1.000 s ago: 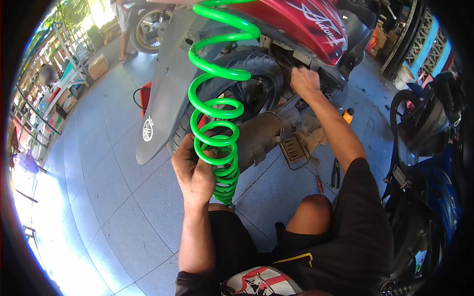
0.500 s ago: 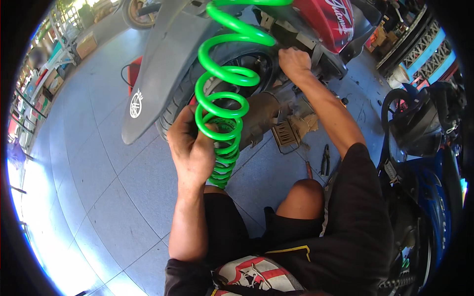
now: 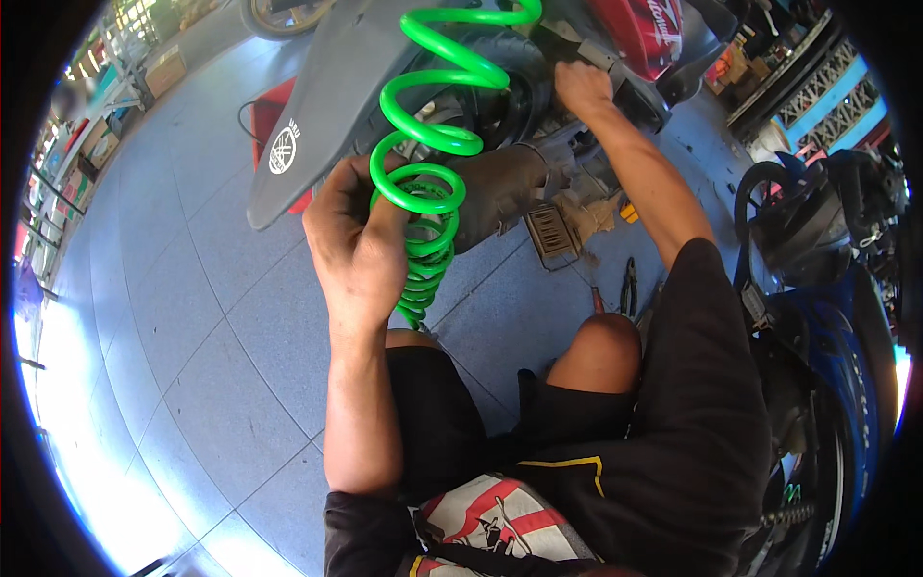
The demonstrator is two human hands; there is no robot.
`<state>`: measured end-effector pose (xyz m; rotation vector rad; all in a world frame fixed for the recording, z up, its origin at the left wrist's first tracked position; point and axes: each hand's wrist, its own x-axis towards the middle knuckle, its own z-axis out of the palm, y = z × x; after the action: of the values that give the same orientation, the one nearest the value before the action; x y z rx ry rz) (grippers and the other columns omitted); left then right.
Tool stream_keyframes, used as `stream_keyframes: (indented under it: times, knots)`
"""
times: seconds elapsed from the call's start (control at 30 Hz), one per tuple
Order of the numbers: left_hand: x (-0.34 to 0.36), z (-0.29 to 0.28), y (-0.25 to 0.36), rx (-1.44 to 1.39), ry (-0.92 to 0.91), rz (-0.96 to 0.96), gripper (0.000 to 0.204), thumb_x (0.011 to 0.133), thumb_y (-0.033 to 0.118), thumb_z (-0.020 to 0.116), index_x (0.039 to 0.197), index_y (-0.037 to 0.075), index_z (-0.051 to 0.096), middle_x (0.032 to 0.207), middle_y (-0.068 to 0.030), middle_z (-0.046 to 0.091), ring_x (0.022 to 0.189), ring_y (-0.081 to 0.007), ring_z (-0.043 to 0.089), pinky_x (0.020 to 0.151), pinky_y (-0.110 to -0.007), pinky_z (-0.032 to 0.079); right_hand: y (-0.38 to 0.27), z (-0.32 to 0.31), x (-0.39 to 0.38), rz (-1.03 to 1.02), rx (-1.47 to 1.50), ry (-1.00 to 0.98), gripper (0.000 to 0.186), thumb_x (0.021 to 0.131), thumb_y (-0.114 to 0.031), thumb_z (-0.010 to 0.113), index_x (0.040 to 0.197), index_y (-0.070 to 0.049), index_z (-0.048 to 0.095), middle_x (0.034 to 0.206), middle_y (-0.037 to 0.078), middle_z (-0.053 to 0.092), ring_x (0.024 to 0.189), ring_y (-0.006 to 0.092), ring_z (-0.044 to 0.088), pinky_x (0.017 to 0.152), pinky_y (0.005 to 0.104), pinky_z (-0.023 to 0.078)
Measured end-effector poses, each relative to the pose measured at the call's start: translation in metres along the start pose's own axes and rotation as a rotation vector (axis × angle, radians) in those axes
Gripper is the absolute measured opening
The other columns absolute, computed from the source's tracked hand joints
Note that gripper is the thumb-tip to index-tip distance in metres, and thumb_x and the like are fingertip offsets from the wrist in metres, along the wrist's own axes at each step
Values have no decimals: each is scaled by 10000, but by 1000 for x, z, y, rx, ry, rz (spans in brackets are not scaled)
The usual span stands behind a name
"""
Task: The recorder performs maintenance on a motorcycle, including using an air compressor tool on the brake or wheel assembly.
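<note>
The green coiled hose hangs at the centre top of the view, its loops wide near the upper edge and bunching tight lower down, ending just above the person's knee. The left hand is closed around the tight lower coils, fingers wrapped over them from the 9 o'clock side, back of the hand toward the camera. At 1 o'clock from that hand, well apart, the right hand presses on the scooter by its red body panel; its fingers are curled, but whether they grip anything I cannot tell.

Behind the hose sits the scooter's rear wheel, with the grey mudguard sweeping down to 10 o'clock of the left hand. The dark exhaust lies just right of the coils, touching or nearly so. At 3 o'clock from the hose a small grille-like part lies on the tiled floor, and pliers lie near the bare knee at 4 o'clock. A red box shows partly behind the mudguard. At the far right, 3 o'clock, stands a blue motorbike.
</note>
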<state>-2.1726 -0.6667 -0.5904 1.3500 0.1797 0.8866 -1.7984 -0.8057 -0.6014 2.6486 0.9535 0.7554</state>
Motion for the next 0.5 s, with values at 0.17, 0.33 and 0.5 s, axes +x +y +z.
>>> stream_keyframes:
  times: [0.17,0.33,0.5]
  knots:
    - [3,1,-3,49,57,34,113,850,28,576,913,-59,611,788,-77,665,705,-97,608,650,-232,478,6,21,-2,111,11,62,259,884,-198,473,935,-62,687,996,181,677,851,375,684,734,460,550]
    - [8,6,-10,87,48,2,121,843,35,579,918,-52,616,794,-73,667,716,-98,607,666,-233,479,10,25,9,91,-6,-7,250,881,-198,479,970,-76,679,976,186,678,863,349,688,750,461,550]
    - [11,12,-15,89,53,-24,119,845,35,569,918,-47,616,808,-70,665,736,-96,603,676,-237,477,11,19,3,38,88,-67,215,835,-196,547,962,-68,665,957,198,672,891,360,676,789,454,538]
